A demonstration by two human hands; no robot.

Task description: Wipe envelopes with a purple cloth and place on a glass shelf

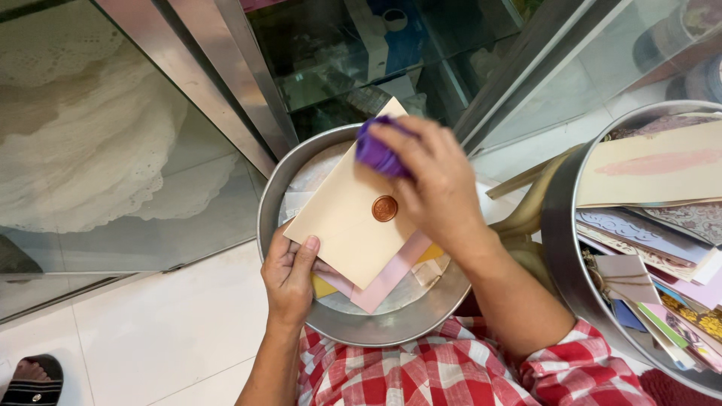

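My left hand (288, 272) holds the lower left corner of a cream envelope (342, 222) with a round brown wax seal (384, 208). Pink and yellow cards (391, 274) lie stacked under it. My right hand (432, 177) grips a crumpled purple cloth (376, 153) and presses it on the envelope's upper right part. All this is held over a round metal tray (376, 327) that rests on my lap, above red and white checked fabric (421, 372).
A second metal tray (560, 240) at right is piled with several decorated cards and envelopes (654, 225). Glass display cases with metal frames (226, 83) stand ahead. A white lace cloth (83, 135) lies behind the left glass. A sandalled foot (30, 380) shows at bottom left on the white tiles.
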